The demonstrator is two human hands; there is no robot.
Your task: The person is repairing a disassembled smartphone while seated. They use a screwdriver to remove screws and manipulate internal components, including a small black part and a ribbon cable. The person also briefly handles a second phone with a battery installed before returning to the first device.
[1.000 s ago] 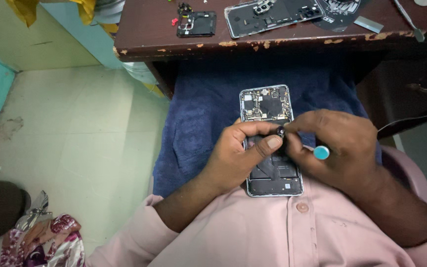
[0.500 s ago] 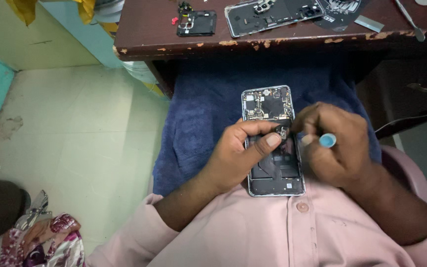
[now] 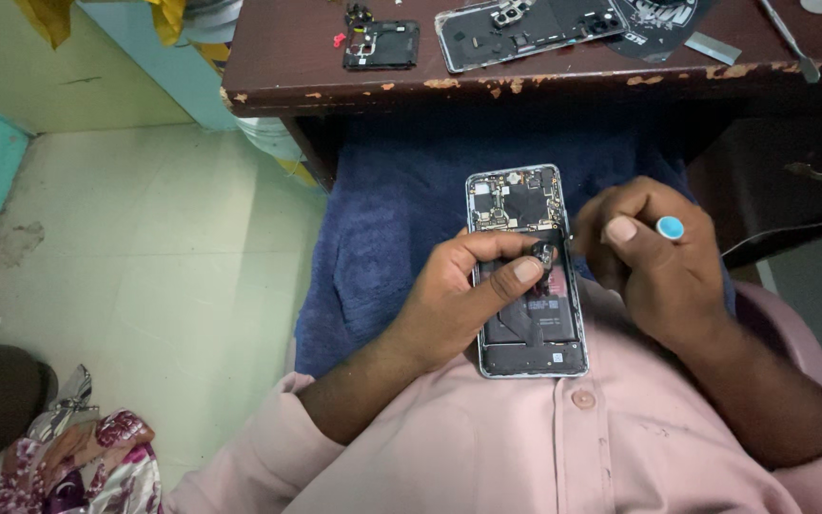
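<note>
The opened phone (image 3: pixel 528 271) lies on a blue towel (image 3: pixel 392 228) across the lap, just below the worktop (image 3: pixel 268 81) edge, with bare towel to its left. The left hand (image 3: pixel 459 295) grips the phone's left side, thumb on a small black part (image 3: pixel 543 253). The right hand (image 3: pixel 654 257) is closed around a blue-capped screwdriver (image 3: pixel 669 227). Since a second ago, the right hand has lifted slightly up and to the right, uncovering more of the phone.

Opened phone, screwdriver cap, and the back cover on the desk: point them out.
Opened phone (image 3: pixel 516 202): head view, on its exposed board.
Screwdriver cap (image 3: pixel 670 227): head view, on the blue end.
Back cover (image 3: pixel 525 29): head view, on its inner face.
</note>
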